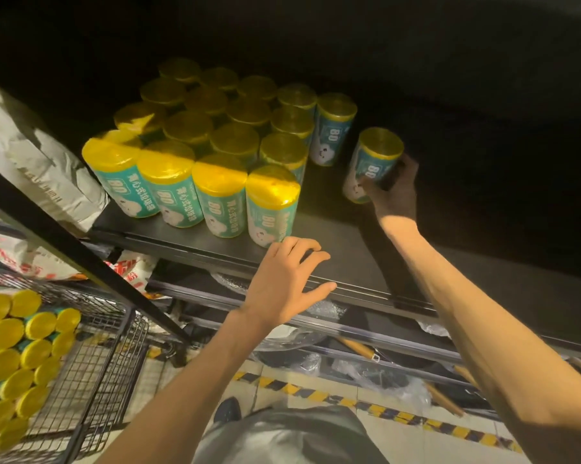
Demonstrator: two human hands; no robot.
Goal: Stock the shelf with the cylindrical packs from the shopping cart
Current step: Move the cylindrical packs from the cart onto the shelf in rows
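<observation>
Several teal cylindrical packs with yellow tops (215,152) stand upright in rows on the dark shelf (346,252). My right hand (394,192) grips one more pack (374,162) on the shelf, a little apart to the right of the rows. My left hand (289,279) hovers over the shelf's front edge with its fingers spread and holds nothing. At the lower left, the wire shopping cart (91,370) holds several more packs (17,360) lying with their yellow ends up.
A black slanted frame bar (81,262) crosses between cart and shelf. White sacks (38,162) lie left of the rows. Lower shelves (366,343) hold wrapped pans and wooden handles. Yellow-black hazard tape (382,408) runs along the floor. The shelf right of the held pack is dark.
</observation>
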